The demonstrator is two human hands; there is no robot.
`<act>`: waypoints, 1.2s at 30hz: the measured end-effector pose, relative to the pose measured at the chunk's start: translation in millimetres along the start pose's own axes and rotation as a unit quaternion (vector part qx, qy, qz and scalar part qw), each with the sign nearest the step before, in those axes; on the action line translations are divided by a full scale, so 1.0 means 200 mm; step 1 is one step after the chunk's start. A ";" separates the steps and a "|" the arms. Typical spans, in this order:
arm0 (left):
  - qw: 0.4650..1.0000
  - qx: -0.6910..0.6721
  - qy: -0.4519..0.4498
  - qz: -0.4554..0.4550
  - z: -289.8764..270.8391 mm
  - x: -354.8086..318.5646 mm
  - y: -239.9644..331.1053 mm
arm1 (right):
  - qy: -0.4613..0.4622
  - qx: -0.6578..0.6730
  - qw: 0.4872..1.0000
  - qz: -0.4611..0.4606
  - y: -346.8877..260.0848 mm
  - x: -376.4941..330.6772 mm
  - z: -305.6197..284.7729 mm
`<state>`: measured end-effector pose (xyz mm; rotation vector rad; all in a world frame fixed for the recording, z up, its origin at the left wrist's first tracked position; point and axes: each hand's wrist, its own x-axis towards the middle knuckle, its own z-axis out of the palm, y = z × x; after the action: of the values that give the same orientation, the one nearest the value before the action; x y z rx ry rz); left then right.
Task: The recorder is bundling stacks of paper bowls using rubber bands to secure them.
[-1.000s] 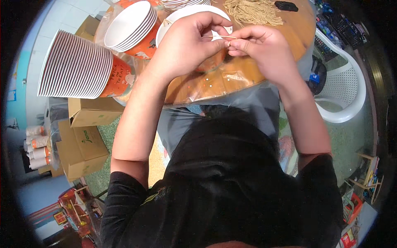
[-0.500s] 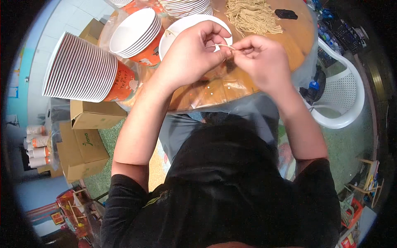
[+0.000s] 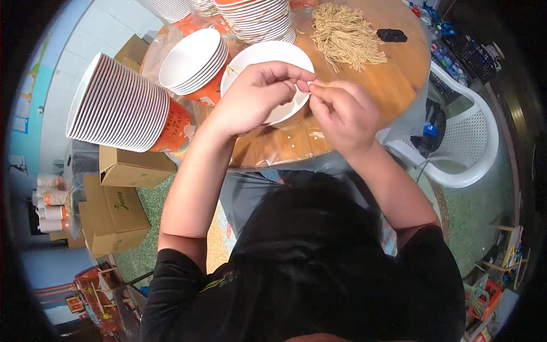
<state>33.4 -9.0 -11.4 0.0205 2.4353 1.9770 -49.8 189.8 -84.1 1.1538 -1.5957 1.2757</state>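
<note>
Over a round wooden table (image 3: 393,85), both my hands meet at the fingertips in front of a white-lined paper bucket (image 3: 274,52). My left hand (image 3: 259,94) is closed in a pinch, its thumb and forefinger near the bucket's rim. Opposite it, my right hand (image 3: 347,111) pinches too, with the fingers curled. Between them is a thin beige cord, mostly hidden by the fingertips. A short end of cord (image 3: 231,69) shows at the bucket's left inner wall. A heap of beige cords (image 3: 346,37) lies farther back on the table.
A long nested stack of orange buckets (image 3: 122,105) leans at the left, beside a shorter stack (image 3: 194,60). More buckets (image 3: 259,20) stand behind. A black object (image 3: 392,36) lies by the cords. Cardboard boxes (image 3: 117,216) are at lower left, a white plastic chair (image 3: 467,131) at right.
My hands have come lower in the picture and closer together at the fingertips. The cord stretched between them earlier is now mostly hidden. The whole view has shifted slightly.
</note>
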 end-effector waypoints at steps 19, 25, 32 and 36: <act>0.993 -0.101 -0.044 -0.050 -0.05 0.00 -0.03 | 0.005 0.077 0.997 -0.031 -0.02 0.00 0.02; 0.989 -0.134 -0.038 -0.055 0.01 -0.02 0.00 | 0.015 0.068 0.996 -0.056 -0.01 0.01 0.01; 0.990 -0.115 -0.049 -0.064 -0.03 -0.04 0.01 | 0.026 0.073 0.993 -0.090 -0.01 0.01 0.00; 0.990 -0.116 -0.053 -0.058 -0.02 -0.04 -0.01 | 0.027 0.076 0.993 -0.084 -0.01 0.01 0.01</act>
<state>41.7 -14.2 -12.1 -0.0175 2.0792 2.1340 -48.3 187.8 -81.7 1.3070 -1.3520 1.3221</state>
